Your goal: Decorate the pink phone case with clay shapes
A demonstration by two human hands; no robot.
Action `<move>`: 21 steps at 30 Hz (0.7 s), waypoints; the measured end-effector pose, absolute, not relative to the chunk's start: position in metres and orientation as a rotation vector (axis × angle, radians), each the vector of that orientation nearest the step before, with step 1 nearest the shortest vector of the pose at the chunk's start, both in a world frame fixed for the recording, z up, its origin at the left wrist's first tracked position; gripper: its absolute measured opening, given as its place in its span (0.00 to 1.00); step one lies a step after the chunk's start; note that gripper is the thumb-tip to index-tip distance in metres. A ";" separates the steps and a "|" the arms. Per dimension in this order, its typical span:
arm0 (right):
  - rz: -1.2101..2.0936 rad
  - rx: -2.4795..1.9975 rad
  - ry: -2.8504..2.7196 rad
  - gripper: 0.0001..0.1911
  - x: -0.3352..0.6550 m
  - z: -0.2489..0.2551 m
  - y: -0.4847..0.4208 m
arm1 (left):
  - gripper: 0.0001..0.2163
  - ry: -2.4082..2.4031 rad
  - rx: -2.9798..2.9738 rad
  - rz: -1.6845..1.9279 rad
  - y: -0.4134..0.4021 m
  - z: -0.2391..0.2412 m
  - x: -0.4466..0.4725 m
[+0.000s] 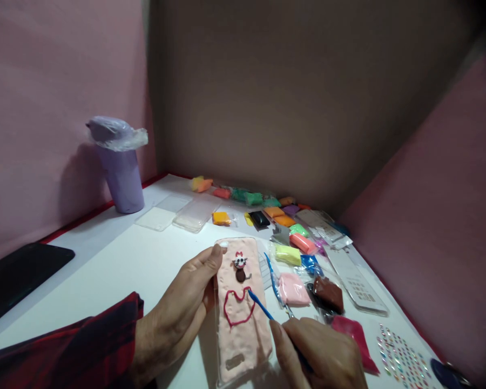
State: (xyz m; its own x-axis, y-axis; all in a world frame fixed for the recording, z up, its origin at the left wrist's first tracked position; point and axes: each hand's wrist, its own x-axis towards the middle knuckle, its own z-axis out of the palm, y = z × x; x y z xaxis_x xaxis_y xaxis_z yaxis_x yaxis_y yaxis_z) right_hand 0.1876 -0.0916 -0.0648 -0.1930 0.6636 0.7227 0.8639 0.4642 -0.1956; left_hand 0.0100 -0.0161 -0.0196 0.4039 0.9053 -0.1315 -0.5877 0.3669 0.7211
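A phone case (238, 340) covered in pale pink clay is held up at a tilt by my left hand (186, 308), thumb on its upper left edge and fingers behind. On it sit a small clay cat figure (240, 269) with a red bow and a dark pink heart outline (225, 310) made of a thin clay strand. My right hand (319, 351) grips a blue modelling tool (263, 305). The tool's tip touches the heart's upper right curve. Part of the handle is hidden in the fingers.
Packets of coloured clay, among them a pink one (294, 289), lie across the table's right and back. Clear cases (196, 213) rest behind. A purple tumbler (123, 178) stands at back left, a black phone (24, 275) at left. A gem sticker sheet (403, 356) lies front right.
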 end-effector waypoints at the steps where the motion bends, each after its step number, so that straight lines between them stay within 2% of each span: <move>1: -0.338 -1.275 -1.945 0.21 0.188 -0.063 -0.091 | 0.11 0.575 0.645 1.029 -0.016 -0.020 0.010; 21: -0.289 -1.258 -2.040 0.18 0.194 -0.062 -0.092 | 0.13 0.578 0.648 1.019 -0.017 -0.019 0.010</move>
